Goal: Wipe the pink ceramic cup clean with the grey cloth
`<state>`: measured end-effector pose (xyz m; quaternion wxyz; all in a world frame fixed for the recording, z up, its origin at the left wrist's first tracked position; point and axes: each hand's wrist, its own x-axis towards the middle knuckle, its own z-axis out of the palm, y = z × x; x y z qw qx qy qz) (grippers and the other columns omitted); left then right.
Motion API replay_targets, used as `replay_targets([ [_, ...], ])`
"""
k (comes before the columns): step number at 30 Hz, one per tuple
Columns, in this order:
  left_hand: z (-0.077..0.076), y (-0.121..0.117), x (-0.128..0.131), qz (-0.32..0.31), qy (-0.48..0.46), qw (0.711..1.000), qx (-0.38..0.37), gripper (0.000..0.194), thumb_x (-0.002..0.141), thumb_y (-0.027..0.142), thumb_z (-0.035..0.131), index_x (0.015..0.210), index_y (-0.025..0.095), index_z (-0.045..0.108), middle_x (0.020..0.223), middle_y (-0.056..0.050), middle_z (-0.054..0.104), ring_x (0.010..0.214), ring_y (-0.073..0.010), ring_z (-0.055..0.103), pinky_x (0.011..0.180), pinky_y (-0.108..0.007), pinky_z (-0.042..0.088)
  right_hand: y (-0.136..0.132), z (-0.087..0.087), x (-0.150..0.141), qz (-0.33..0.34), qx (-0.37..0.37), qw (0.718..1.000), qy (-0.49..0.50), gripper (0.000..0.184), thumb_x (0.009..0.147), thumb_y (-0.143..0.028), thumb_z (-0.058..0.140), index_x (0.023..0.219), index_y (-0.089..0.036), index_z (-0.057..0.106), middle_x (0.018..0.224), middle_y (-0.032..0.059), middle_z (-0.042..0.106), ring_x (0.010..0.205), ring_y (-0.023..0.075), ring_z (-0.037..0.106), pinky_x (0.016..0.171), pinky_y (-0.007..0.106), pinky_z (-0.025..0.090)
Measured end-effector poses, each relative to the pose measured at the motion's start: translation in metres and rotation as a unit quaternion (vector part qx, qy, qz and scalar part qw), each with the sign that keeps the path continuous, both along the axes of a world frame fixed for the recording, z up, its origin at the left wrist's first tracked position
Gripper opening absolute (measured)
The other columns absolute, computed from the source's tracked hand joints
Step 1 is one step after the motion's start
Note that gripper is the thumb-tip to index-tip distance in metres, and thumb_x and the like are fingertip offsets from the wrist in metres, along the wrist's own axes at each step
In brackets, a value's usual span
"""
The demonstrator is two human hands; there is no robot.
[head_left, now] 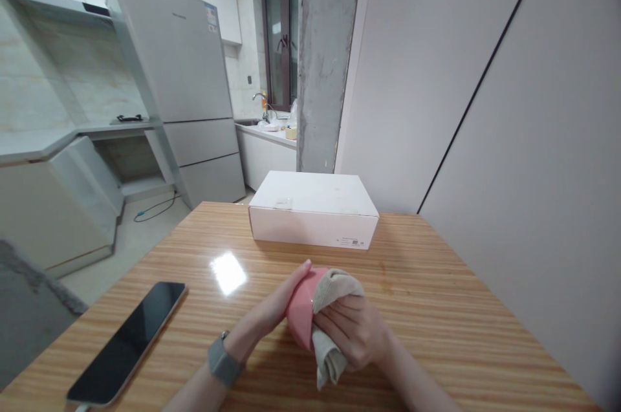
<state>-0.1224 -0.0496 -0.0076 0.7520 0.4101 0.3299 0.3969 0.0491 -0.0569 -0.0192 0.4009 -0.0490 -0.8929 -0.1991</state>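
Above table [417, 289] | left hand [281, 299]: pink bowl [301, 308] | right hand [356, 331]: cloth [337, 288]

The bench [412, 276] is brown like wood, with thin light and dark stripes, and its top is shiny. A bright white patch of light shines on it, between the phone and the box. A big white box [310, 195] lies flat near the far edge, with tiny dark marks low on its front. A black phone [130, 341] lies flat on the left side, a bit slanted, with a white cord [82, 407] at its near end.
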Motion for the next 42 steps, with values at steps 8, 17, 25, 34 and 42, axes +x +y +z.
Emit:
replay_targets([
  [8,0.001,0.006,-0.014,-0.001,0.127,0.988,0.084,0.046,0.087,0.046,0.052,0.117,0.013,0.064,0.128,-0.005,0.061,0.128,-0.0236,0.044,0.115,-0.036,0.014,0.011,-0.008,0.010,-0.010,-0.011,0.999,-0.029,0.034,0.088,-0.015,0.037,0.103,-0.001,0.064,0.082,0.0142,0.074,0.076,0.0214,0.069,0.079,0.033,0.056],
  [17,-0.015,0.005,0.006,-0.047,-0.151,0.982,0.100,0.041,0.091,0.030,0.050,0.130,0.018,0.052,0.127,-0.011,0.057,0.114,-0.0223,0.052,0.098,-0.036,0.035,0.028,-0.008,0.024,-0.123,-0.143,0.981,0.052,0.036,0.082,-0.023,0.037,0.109,-0.012,0.059,0.099,0.0168,0.070,0.090,0.0285,0.066,0.081,0.048,0.051],
  [25,-0.012,0.010,0.010,0.053,-0.090,0.995,0.004,0.044,0.084,0.049,0.051,0.092,0.010,0.070,0.089,-0.009,0.071,0.093,-0.0242,0.060,0.092,-0.034,0.039,0.014,-0.013,0.009,-0.068,-0.071,0.995,0.010,0.043,0.083,-0.028,0.037,0.112,-0.006,0.059,0.094,0.0167,0.072,0.091,0.0260,0.067,0.084,0.040,0.052],
  [34,-0.008,0.008,0.002,0.118,0.092,0.977,0.153,0.037,0.082,0.048,0.058,0.076,0.014,0.070,0.079,-0.004,0.070,0.086,-0.0228,0.058,0.085,-0.032,0.041,0.016,-0.012,0.005,-0.061,-0.046,0.997,-0.027,0.037,0.087,-0.024,0.041,0.110,-0.004,0.061,0.087,0.0152,0.073,0.088,0.0231,0.068,0.084,0.036,0.053],
  [42,-0.014,0.000,0.014,0.065,-0.111,0.987,0.095,0.036,0.085,0.037,0.059,0.115,0.019,0.063,0.113,-0.008,0.066,0.107,-0.0222,0.056,0.098,-0.034,0.036,0.021,-0.011,0.019,-0.152,-0.046,0.987,0.038,0.043,0.088,-0.028,0.033,0.115,-0.007,0.059,0.093,0.0180,0.073,0.083,0.0269,0.068,0.076,0.040,0.053],
])
